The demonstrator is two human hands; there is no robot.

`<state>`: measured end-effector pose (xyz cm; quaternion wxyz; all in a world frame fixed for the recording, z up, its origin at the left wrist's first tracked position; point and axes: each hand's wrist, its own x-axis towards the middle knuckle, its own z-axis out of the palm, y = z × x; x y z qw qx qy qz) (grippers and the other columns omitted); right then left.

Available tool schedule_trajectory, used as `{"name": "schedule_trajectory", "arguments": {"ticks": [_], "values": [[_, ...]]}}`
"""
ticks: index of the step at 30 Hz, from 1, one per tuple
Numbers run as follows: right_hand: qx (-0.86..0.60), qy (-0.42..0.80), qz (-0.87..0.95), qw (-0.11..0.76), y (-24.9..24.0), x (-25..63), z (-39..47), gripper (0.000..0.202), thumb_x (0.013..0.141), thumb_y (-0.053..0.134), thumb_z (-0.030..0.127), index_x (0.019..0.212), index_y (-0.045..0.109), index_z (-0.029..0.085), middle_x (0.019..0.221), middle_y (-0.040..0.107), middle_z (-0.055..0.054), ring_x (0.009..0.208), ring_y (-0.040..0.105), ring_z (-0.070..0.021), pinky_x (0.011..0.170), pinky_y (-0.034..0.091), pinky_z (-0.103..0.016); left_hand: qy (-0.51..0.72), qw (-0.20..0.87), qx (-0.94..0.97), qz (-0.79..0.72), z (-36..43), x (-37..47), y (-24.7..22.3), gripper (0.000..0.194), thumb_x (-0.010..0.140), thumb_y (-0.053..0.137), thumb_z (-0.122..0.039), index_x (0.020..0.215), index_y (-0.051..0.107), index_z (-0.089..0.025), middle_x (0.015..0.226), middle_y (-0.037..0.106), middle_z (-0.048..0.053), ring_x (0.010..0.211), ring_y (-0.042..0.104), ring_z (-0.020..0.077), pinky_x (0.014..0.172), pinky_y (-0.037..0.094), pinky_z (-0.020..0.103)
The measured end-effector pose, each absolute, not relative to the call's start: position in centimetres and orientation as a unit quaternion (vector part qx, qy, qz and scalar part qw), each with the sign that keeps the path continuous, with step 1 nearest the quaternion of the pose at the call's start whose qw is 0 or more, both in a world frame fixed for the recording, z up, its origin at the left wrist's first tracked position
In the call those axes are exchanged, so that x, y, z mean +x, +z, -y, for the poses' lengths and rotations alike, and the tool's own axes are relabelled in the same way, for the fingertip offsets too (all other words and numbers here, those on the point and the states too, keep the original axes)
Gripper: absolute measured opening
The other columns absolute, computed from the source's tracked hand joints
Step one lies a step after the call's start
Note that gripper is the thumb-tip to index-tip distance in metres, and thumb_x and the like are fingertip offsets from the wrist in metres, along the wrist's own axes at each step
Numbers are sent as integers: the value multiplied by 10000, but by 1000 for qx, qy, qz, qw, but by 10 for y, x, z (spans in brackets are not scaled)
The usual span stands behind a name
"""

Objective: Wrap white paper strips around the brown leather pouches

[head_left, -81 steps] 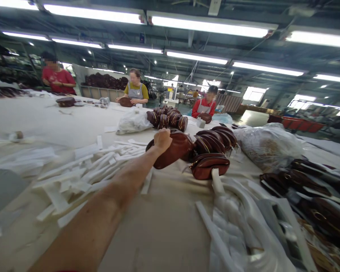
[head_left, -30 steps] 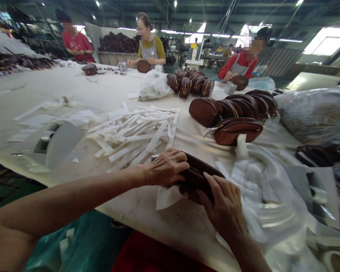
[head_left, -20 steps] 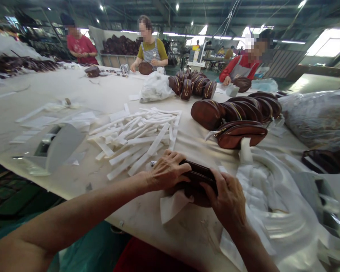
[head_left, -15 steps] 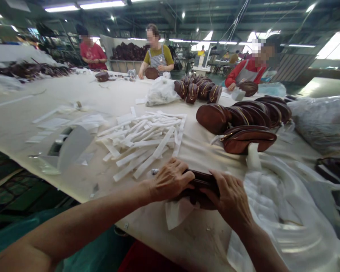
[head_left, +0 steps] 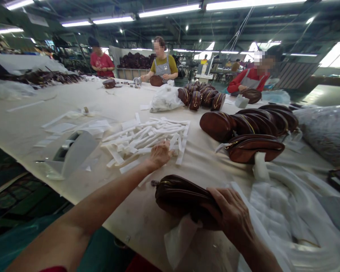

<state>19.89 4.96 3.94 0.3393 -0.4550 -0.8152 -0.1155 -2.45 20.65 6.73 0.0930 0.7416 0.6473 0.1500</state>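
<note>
My left hand (head_left: 161, 154) is over the right side of a loose pile of white strips (head_left: 138, 139). Its fingers are curled down and pressed together on a white strip (head_left: 174, 142), the fingertips partly hidden. My right hand (head_left: 234, 209) grips the right end of a dark brown leather pouch (head_left: 184, 196), thumb on the near side and fingers over the top. A zipper runs along the pouch's upper edge, with a wrapped pull at its left end. Thin white sheet material (head_left: 181, 238) hangs out below the pouch.
A row of brown pouches (head_left: 218, 124) lies at the right, with more pouches (head_left: 196, 100) behind. White wrapping (head_left: 277, 211) covers the table's right side. A tape dispenser (head_left: 65, 149) stands left. Three co-workers are across the table; one (head_left: 163, 64) handles a pouch.
My left hand has let go of the pouch and moved forward onto the strips. My right hand keeps its hold, and the pouch now lies tilted. The view has shifted slightly.
</note>
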Motion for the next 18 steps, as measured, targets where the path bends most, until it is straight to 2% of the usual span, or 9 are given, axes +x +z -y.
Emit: {"name": "schedule_trajectory", "arguments": {"ticks": [4,10,14,18], "values": [[-465,-116,813,330,38,199,-47,276,921,476,369,1040,583,145,826,628,-66,744,553,-185,688,405,-313,129,82,705,-693,-249,-21,47,315,760,668,-297,1002,597,-108,1134,565,158,1107,532,297,931,440,368],[-473,-136,806,329,35,198,-46,304,925,461,384,1080,577,149,839,628,-73,755,555,-196,692,413,-325,154,85,697,-696,-254,-22,40,227,702,629,-123,928,635,-144,1104,591,119,1061,559,263,910,446,328],[-473,-147,802,334,35,199,-47,379,913,478,403,1190,512,147,909,633,-96,793,575,-210,706,440,-343,207,94,698,-679,-241,-27,67,158,746,584,-137,895,635,-145,944,639,97,942,595,244,844,462,340],[-483,-138,769,394,31,198,-43,434,849,582,412,1187,469,163,1002,621,-119,908,587,-246,767,488,-394,264,134,738,-607,-201,-28,111,138,787,606,-256,884,629,-159,809,641,11,765,587,148,715,464,244]]}}
